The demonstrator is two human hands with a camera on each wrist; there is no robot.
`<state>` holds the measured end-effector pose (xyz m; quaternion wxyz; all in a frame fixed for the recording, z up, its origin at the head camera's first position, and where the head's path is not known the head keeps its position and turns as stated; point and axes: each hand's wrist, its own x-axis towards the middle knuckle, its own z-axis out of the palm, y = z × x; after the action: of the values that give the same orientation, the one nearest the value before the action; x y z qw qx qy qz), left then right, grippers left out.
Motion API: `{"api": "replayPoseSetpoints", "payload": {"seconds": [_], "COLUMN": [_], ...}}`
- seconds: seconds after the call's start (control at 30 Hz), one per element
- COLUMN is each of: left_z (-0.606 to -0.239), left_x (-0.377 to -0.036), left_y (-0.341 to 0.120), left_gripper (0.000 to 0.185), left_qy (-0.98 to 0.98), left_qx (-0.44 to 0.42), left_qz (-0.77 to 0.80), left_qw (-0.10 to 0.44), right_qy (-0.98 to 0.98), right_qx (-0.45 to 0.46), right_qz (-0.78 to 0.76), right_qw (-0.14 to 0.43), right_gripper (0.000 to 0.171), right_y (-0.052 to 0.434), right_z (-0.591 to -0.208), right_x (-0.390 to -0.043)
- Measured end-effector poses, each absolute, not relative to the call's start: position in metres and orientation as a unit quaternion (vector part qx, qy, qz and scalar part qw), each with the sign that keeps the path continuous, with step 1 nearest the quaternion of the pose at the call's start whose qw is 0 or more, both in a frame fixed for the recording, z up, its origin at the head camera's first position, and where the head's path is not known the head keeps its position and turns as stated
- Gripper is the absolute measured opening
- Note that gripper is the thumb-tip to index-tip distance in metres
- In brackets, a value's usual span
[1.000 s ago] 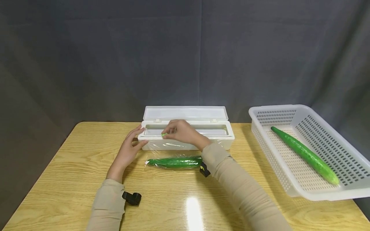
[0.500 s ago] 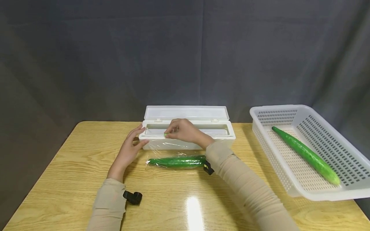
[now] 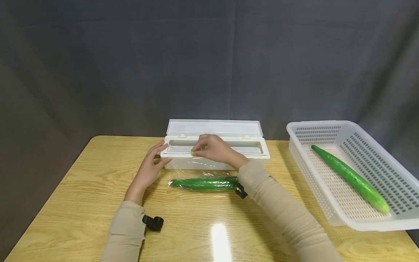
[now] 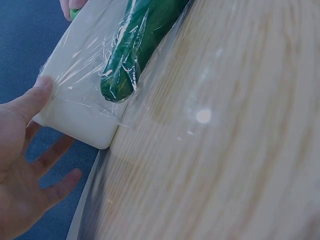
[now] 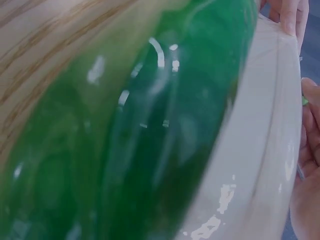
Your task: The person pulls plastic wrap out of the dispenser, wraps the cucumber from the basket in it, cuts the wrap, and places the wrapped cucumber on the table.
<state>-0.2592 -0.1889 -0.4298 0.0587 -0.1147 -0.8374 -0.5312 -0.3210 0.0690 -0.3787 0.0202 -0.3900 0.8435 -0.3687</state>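
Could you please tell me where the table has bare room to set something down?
The table is bare left of the left hand and between the sleeves, nearer than the wrapped cucumber; it's crowded around the white box and right hand.

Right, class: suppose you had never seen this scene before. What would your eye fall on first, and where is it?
Probably the bright green cucumber, shiny under clear film in front of the open white box. Next, the second cucumber, lying in the white basket at the right. Then the right hand, pinching a small green piece at the box's front edge.
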Motion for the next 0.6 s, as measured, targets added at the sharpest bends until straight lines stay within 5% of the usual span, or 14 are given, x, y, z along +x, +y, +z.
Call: {"api": "replayPoseSetpoints", "payload": {"seconds": [0.6], "left_z": [-0.426], "left_x": [-0.256], "left_y": [-0.188], "left_gripper": [0.052], "left_qy": [-0.835], "left_qx": [-0.108], "left_qz": [-0.536], "left_qw": [0.062], "right_qy": [0.841], "right_qx": [-0.396], "right_qz": [-0.368], "right_qw": [0.009], "right_gripper": [0.009], "right_y": [0.082], "right_z": [-0.378], "right_x": [-0.318]}}
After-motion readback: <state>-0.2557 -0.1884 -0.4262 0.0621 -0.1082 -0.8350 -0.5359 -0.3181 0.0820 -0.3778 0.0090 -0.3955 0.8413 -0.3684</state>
